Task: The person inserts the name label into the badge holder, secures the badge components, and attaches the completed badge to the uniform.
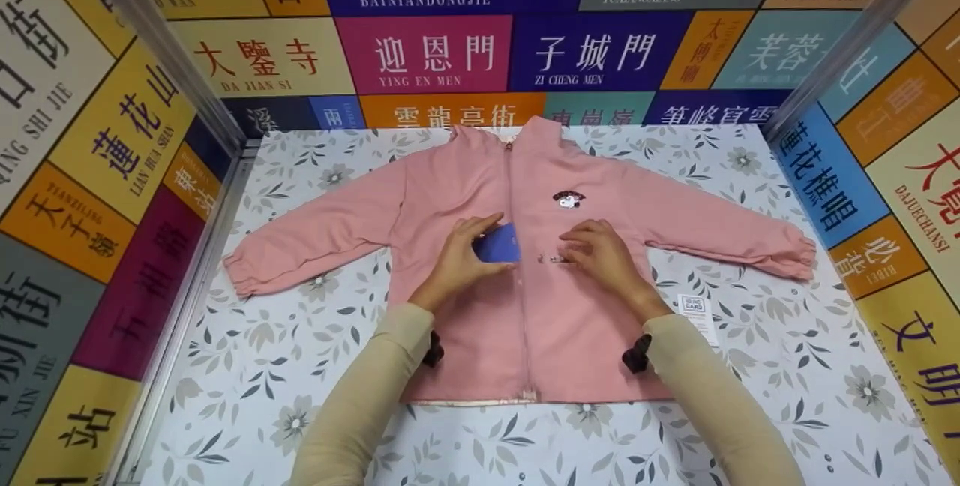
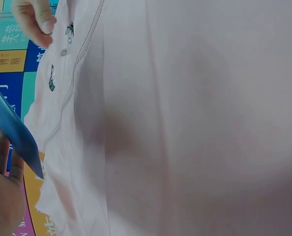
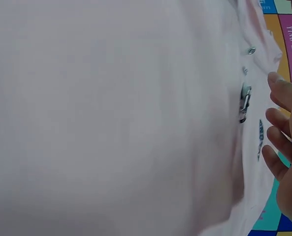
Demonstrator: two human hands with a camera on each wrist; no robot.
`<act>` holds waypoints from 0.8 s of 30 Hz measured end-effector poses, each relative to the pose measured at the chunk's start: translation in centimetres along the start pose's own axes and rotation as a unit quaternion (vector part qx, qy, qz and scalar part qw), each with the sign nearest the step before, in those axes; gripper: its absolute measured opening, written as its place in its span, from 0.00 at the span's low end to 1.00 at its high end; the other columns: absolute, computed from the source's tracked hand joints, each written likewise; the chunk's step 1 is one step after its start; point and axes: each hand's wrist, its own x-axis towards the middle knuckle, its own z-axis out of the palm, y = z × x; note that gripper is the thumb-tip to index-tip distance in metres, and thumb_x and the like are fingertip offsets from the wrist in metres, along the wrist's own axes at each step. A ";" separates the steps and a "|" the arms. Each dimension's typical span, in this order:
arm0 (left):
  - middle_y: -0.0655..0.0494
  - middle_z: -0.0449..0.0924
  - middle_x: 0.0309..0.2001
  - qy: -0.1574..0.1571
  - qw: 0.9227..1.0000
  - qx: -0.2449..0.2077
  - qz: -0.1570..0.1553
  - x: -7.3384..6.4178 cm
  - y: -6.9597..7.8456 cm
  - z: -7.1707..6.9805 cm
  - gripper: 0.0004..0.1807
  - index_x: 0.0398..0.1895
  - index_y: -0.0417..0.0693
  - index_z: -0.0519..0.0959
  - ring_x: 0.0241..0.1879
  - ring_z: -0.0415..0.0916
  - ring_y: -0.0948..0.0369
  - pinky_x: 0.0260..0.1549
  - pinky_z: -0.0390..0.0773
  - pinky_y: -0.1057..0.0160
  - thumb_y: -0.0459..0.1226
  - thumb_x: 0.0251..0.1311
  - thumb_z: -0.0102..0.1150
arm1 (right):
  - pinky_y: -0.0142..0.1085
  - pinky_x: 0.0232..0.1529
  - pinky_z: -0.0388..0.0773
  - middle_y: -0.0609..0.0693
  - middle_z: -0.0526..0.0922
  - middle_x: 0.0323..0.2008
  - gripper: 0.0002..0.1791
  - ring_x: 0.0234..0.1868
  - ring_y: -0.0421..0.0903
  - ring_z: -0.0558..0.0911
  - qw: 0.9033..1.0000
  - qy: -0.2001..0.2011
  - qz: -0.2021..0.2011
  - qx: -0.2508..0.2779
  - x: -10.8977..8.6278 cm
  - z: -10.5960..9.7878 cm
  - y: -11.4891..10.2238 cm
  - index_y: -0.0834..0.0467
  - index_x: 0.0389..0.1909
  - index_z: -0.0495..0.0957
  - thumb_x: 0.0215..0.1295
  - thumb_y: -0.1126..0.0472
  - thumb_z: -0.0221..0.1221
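Note:
A pink zip-up jacket [image 1: 457,201] lies spread out, sleeves stretched to both sides, with a dark and silver emblem [image 1: 568,199] on its chest. My left hand [image 1: 461,261] holds a flat blue piece [image 1: 498,244], card-like in shape, over the jacket beside the zip. In the left wrist view the blue piece [image 2: 14,125] shows edge-on between thumb and fingers. My right hand [image 1: 600,257] is over the other front panel, fingers loosely bent. Several small shiny trinkets lie by its fingertips, among them a dark and silver one [image 3: 245,104] and a round one [image 3: 251,50].
A white printed card [image 1: 697,317] lies right of the jacket on the flower-patterned tabletop [image 1: 262,366]. Panels of colourful signs [image 1: 435,51] stand along the back and both sides. Dark wrist straps [image 1: 637,355] show by both sleeves.

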 end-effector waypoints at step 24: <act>0.50 0.82 0.57 -0.042 0.995 0.057 0.065 0.1 1.0 0.3 0.48 0.69 0.47 0.71 0.53 0.72 0.52 0.56 0.74 0.53 0.47 0.40 0.80 | 0.41 0.49 0.77 0.48 0.88 0.38 0.20 0.43 0.46 0.81 0.993 -0.028 -0.031 0.110 1.1 0.3 -6.6 0.51 0.54 0.84 0.61 0.52 0.67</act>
